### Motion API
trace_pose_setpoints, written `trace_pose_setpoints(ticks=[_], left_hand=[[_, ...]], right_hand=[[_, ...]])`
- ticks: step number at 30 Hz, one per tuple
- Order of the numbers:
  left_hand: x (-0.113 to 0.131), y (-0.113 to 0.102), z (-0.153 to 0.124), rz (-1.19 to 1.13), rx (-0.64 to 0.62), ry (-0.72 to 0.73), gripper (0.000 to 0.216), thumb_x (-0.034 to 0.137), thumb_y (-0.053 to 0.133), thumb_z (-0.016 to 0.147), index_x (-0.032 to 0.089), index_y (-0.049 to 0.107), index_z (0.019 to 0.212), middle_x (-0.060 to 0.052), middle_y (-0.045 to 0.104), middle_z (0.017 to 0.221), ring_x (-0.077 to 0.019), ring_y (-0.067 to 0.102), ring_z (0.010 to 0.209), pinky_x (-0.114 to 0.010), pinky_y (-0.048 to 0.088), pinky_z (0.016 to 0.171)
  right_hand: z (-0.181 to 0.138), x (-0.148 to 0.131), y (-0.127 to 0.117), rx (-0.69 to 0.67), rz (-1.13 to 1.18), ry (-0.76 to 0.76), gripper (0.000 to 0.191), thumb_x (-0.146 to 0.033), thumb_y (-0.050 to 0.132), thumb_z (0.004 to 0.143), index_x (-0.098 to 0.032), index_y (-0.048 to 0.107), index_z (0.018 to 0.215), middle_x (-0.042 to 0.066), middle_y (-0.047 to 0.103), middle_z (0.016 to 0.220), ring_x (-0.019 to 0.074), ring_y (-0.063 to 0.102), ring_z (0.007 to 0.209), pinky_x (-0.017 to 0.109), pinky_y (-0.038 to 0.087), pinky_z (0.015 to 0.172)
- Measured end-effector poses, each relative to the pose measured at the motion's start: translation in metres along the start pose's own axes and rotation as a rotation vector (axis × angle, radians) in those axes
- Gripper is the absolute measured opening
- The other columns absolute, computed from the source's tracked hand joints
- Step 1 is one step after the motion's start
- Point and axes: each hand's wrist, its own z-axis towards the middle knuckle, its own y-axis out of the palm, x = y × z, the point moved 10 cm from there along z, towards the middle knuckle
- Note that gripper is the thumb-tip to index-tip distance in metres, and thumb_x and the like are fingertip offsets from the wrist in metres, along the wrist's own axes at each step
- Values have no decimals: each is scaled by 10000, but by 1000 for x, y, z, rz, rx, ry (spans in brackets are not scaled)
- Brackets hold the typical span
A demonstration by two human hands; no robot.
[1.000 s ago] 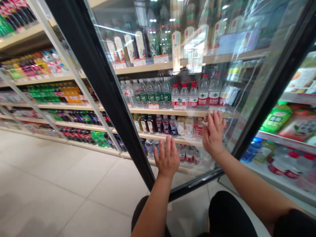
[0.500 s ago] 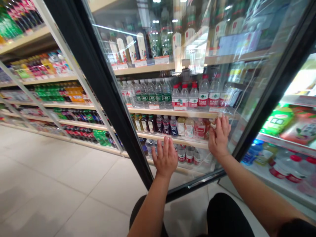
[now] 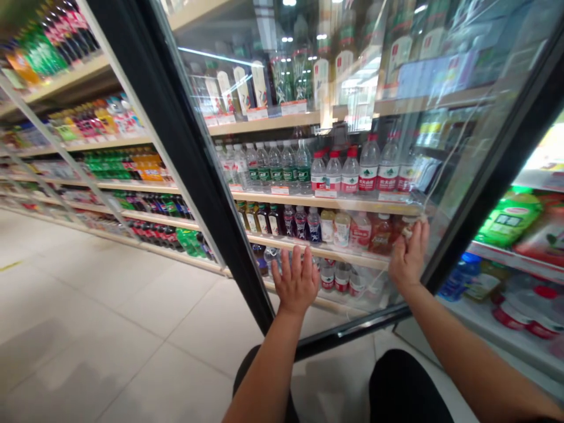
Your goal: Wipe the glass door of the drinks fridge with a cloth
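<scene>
Flattened against the tall black-framed glass cooler door (image 3: 308,106), the left hand (image 3: 297,282) is pressing with its fingers spread and straight, gripping nothing. It is lying low on the pane, just right of the door's wide black left frame. Further right, the right hand (image 3: 409,255) is also resting against the glass, close to the slanting black right frame; its fingers are curling slightly, and something small and pale is showing at the fingertips, too small to identify, so I cannot tell whether that hand is holding anything. The two hands are sitting well apart on the lower part of the pane.

Behind the glass, clear water bottles with red caps and red labels (image 3: 352,170) are standing in a row on a pale wooden shelf (image 3: 326,202), with green-labelled clear bottles (image 3: 275,167) beside them to the left. One shelf down, small dark and pale drink bottles (image 3: 308,223) are lining up just above the left hand.

Right of the door, the open white cooler interior (image 3: 506,329) is showing a green pouch (image 3: 504,217) and red-capped containers lower down. Left of the door, long store shelves of colourful soft-drink bottles (image 3: 118,167) are running away above a pale tiled floor (image 3: 110,329). The person's knees in black trousers (image 3: 405,388) are showing at the bottom edge.
</scene>
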Motion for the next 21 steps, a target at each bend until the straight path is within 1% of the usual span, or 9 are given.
trace_pose_setpoints(ticks=[2, 3, 7, 9, 11, 14, 16, 17, 21], left_hand=[[0, 3, 1, 17, -35, -7, 643, 286, 577, 900, 143, 369, 1492, -140, 520, 1433, -272, 151, 1500, -497, 110, 1240], [0, 4, 1, 20, -45, -11, 639, 284, 581, 896, 147, 381, 1487, -132, 536, 1419, -265, 150, 1501, -493, 94, 1242], [0, 3, 3, 25, -36, -23, 631, 290, 569, 904, 156, 375, 1489, -116, 549, 1406, -251, 156, 1499, -484, 99, 1242], [0, 3, 2, 33, -39, -28, 612, 294, 555, 912, 160, 383, 1484, -106, 552, 1403, -253, 169, 1495, -481, 108, 1241], [0, 3, 1, 36, -40, -29, 589, 301, 542, 919, 168, 400, 1476, -99, 556, 1399, -255, 189, 1490, -480, 117, 1241], [-1, 3, 0, 22, -32, -32, 577, 309, 537, 922, 177, 412, 1470, -95, 568, 1388, -250, 202, 1487, -474, 116, 1242], [-1, 3, -1, 4, -39, -38, 585, 308, 541, 920, 182, 405, 1475, -97, 576, 1379, -246, 228, 1481, -472, 101, 1244], [-2, 4, -1, -4, -45, -41, 591, 308, 544, 919, 187, 398, 1479, -98, 578, 1377, -245, 253, 1474, -471, 92, 1244], [-3, 6, -2, -16, -48, -53, 596, 305, 558, 915, 201, 399, 1480, -94, 588, 1367, -245, 317, 1451, -465, 80, 1242]], right_hand=[[-11, 6, 1, -12, -13, 30, 611, -314, 374, 994, -185, 194, 1564, 201, 233, 1614, 317, 205, 1510, 641, 248, 1157], [-9, 7, 1, -17, -22, 40, 608, -317, 371, 993, -180, 203, 1561, 201, 239, 1612, 319, 198, 1512, 647, 242, 1156], [28, -5, -4, 6, -6, 45, 582, -347, 352, 996, -169, 266, 1544, 184, 265, 1607, 314, 190, 1514, 643, 207, 1171], [38, -15, -7, 39, 13, 39, 577, -348, 344, 999, -163, 274, 1541, 180, 261, 1609, 304, 200, 1512, 630, 204, 1181], [29, -30, -6, 50, 15, -5, 573, -322, 357, 998, -175, 267, 1544, 178, 256, 1612, 296, 198, 1514, 625, 211, 1182], [-3, -60, 7, -43, 2, -197, 596, -253, 431, 976, -218, 264, 1547, 171, 292, 1601, 301, 204, 1513, 625, 217, 1178], [-12, -74, 12, -92, -1, -292, 601, -227, 454, 966, -239, 281, 1541, 162, 330, 1587, 311, 228, 1506, 635, 209, 1174], [-7, -76, 12, -90, 3, -294, 595, -229, 450, 967, -245, 286, 1539, 156, 336, 1585, 316, 237, 1502, 643, 202, 1172], [34, -80, 1, 4, 35, -194, 576, -276, 413, 985, -227, 279, 1544, 153, 290, 1606, 328, 217, 1507, 641, 204, 1170]])
